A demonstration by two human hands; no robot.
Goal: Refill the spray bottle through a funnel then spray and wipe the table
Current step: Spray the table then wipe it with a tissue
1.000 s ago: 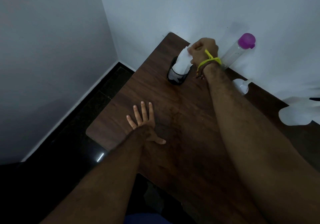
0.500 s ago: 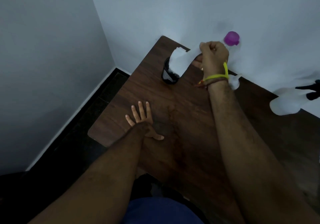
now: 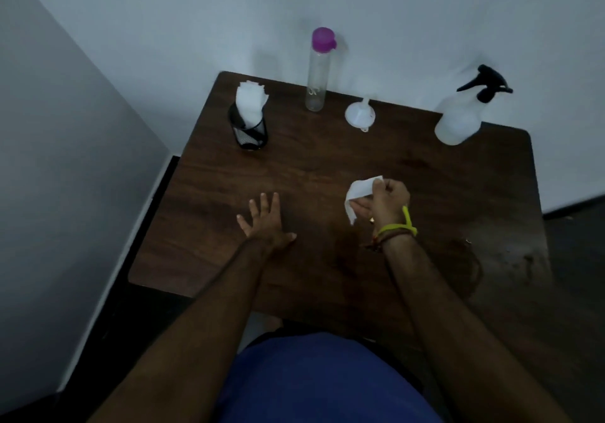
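Your right hand (image 3: 388,200) has pulled a tissue (image 3: 357,195) from the holder (image 3: 250,129) to mid-tabletop (image 3: 327,167) and grips it, your left hand (image 3: 266,221) flat and open, spray bottle (image 3: 458,118) far right, so wiping comes next.

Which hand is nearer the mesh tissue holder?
Left. The left hand lies flat on the table just below the mesh tissue holder; the right hand, gripping a tissue, is farther right.

We are counting on surface (image 3: 327,160): one spray bottle (image 3: 460,118), one funnel (image 3: 359,115), one clear bottle with purple cap (image 3: 317,72), one black mesh holder (image 3: 250,129) with tissues (image 3: 250,101), one loose tissue (image 3: 358,193), two hands.
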